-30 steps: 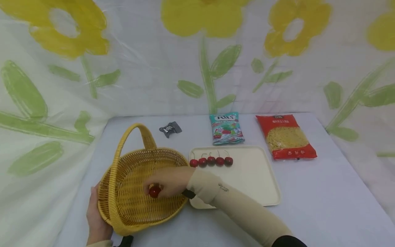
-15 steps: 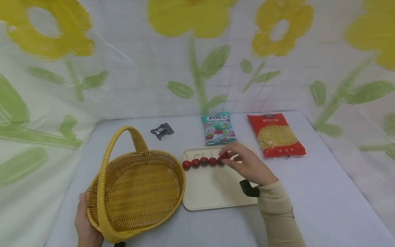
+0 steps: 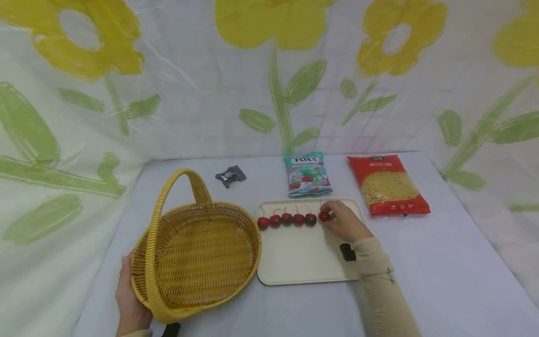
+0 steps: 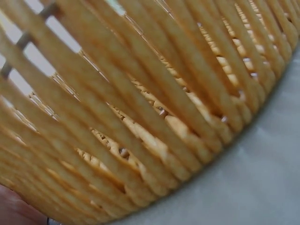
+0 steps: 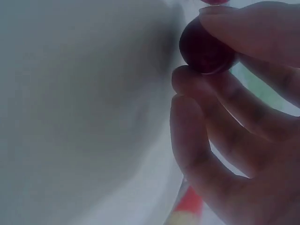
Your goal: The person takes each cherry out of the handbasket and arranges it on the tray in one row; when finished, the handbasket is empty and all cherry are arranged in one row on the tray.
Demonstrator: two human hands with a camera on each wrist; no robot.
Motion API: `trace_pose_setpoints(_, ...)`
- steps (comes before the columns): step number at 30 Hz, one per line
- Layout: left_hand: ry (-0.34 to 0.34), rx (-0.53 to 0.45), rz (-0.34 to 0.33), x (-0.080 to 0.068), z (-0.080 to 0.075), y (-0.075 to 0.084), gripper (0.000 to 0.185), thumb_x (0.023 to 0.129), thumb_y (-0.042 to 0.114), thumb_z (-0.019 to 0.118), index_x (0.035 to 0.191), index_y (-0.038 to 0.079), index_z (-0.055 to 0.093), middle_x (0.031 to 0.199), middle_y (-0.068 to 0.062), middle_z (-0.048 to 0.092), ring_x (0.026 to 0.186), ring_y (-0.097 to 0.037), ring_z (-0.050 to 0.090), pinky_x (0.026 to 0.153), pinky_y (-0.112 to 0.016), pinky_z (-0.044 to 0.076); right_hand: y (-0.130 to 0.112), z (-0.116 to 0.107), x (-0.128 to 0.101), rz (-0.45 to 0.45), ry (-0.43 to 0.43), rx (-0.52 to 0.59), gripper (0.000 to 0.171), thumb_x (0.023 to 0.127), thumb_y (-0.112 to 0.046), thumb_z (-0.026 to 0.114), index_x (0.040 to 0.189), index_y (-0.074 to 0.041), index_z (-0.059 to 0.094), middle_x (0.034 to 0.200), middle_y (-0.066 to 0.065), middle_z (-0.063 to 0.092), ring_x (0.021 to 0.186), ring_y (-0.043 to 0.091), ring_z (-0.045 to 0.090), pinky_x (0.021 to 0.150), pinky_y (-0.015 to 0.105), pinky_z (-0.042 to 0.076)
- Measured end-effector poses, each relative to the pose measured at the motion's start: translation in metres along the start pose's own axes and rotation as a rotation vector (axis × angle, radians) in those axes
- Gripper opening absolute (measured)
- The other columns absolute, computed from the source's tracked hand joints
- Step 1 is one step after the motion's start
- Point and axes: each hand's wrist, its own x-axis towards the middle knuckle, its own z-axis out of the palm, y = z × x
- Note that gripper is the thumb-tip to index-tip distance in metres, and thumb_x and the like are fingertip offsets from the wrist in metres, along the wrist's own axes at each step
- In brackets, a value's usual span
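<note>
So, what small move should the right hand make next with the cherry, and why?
Probably let go of it. The right hand pinches the sixth cherry, which seems to sit on the tray, at the right end of the row of five cherries and level with them. The basket, held by the left hand, looks empty.

Cherries (image 3: 293,219) on tray (image 3: 307,267); basket (image 3: 195,262) left
</note>
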Motion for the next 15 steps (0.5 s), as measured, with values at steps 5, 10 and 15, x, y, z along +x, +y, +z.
trace_pose_setpoints(5, -0.088, -0.040, 0.032, -0.002, -0.002, -0.005, 0.050, 0.101, 0.044, 0.035, 0.140, 0.014, 0.040, 0.129, 0.003, 0.056, 0.117, -0.010, 0.057, 0.095, -0.023, 0.052, 0.003, 0.001, 0.001, 0.050, -0.049, 0.022, 0.027, 0.085, 0.001, 0.067, 0.110, -0.002, 0.059, 0.106, 0.014, 0.062, 0.098, 0.030, 0.060, 0.086, 0.044, 0.055)
trace_pose_setpoints(10, -0.093, 0.086, 0.090, -0.009, 0.006, 0.004, 0.050, 0.104, 0.043, 0.025, 0.141, 0.014, 0.039, 0.131, 0.003, 0.053, 0.114, -0.011, 0.057, 0.089, -0.021, 0.054, 0.004, 0.001, 0.002, 0.038, -0.048, 0.010, 0.027, 0.084, 0.000, 0.068, 0.110, -0.002, 0.060, 0.106, 0.013, 0.062, 0.098, 0.029, 0.060, 0.086, 0.043, 0.055)
trace_pose_setpoints(15, 0.197, 0.304, 0.678, -0.042, 0.043, 0.030, 0.036, 0.104, 0.022, 0.038, 0.119, -0.003, 0.059, 0.116, -0.001, 0.063, 0.107, -0.009, 0.058, 0.086, -0.015, 0.049, -0.001, 0.000, 0.003, -0.006, -0.036, -0.033, 0.028, 0.084, 0.001, 0.068, 0.110, -0.001, 0.060, 0.105, 0.014, 0.061, 0.097, 0.029, 0.059, 0.088, 0.045, 0.053)
